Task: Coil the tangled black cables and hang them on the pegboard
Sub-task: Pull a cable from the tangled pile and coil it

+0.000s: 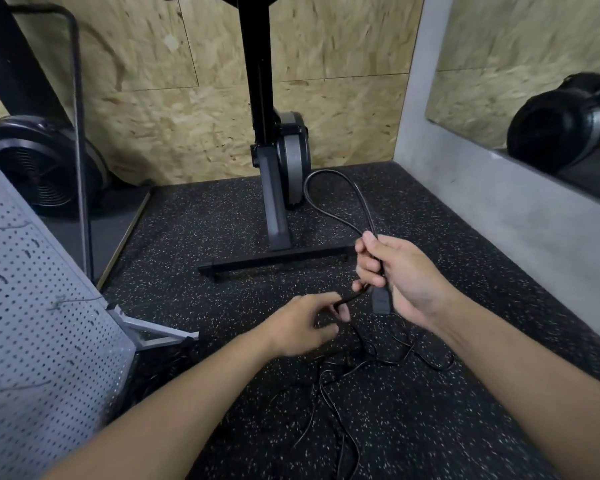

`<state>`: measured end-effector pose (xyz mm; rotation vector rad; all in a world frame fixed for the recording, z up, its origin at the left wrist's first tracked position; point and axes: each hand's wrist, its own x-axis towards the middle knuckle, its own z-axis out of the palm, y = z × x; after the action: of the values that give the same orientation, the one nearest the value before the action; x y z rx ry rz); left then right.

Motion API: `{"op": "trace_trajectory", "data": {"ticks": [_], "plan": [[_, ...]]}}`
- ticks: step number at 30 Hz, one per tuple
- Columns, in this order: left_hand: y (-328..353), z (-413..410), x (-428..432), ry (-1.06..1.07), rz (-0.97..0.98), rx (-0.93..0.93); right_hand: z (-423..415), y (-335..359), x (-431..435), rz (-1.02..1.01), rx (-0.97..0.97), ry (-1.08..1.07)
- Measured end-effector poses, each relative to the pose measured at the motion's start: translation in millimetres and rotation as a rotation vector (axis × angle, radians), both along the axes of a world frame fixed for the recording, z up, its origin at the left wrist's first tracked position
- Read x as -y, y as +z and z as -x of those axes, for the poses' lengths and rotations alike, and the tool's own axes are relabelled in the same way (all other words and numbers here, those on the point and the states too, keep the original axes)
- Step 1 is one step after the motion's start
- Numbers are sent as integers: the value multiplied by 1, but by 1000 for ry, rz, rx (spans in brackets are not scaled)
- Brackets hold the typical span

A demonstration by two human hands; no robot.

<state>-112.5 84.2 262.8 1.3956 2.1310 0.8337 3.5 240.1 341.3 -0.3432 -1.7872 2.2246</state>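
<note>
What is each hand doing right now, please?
Left hand: pinching a strand of the cable.
Right hand: gripping the same cable's loop, near its plug.

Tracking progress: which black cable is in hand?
The thick cable, looped above the right hand; the thin cables lie tangled on the floor.

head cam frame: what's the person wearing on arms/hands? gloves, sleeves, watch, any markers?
Nothing worn that shows. The left hand and right hand are bare, with no gloves, rings or tape. The left forearm and right forearm are uncovered down to the frame edge, with no sleeve, watch, wristband or tracking marker visible. The left hand is slightly motion-blurred, so fine detail there is uncertain.
</note>
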Motion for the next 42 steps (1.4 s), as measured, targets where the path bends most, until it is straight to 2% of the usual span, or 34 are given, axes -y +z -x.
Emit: {"op": "trace_trajectory", "data": {"ticks": [3,6,10,13,17,20,25,27,30,32,35,37,39,40,42], "plan": [[-4,8,5,98,-83,40,-1,-1,-7,-36,50,-102],[2,15,8,172,-44,61,-1,-11,-17,-141,166,-242],[20,13,14,158,-150,-28,-7,-26,-28,-696,401,-198],[35,8,17,90,-196,-130,-11,-23,-17,-915,566,-8],[42,11,20,84,-315,-159,-14,-14,-6,-888,538,253],[36,18,21,119,-352,-253,-15,-11,-2,-956,475,361],[26,20,21,160,-346,-331,-15,-18,2,-1113,427,338],[24,17,22,129,-276,-348,-17,-19,2,-1151,450,323],[21,16,24,42,-112,-268,-19,-20,1,-1028,481,302],[19,18,23,23,-65,-278,-20,-17,0,-946,501,331],[21,21,22,25,-29,-354,-16,-15,-6,-1021,528,479],[25,18,20,-1,-37,-452,-12,-15,-8,-978,543,542],[24,18,19,4,-94,-522,-7,-17,-8,-868,532,512],[24,20,19,25,-127,-517,-5,-18,-7,-840,519,477],[21,27,22,96,-168,-357,-2,-21,-8,-873,472,392]]}}
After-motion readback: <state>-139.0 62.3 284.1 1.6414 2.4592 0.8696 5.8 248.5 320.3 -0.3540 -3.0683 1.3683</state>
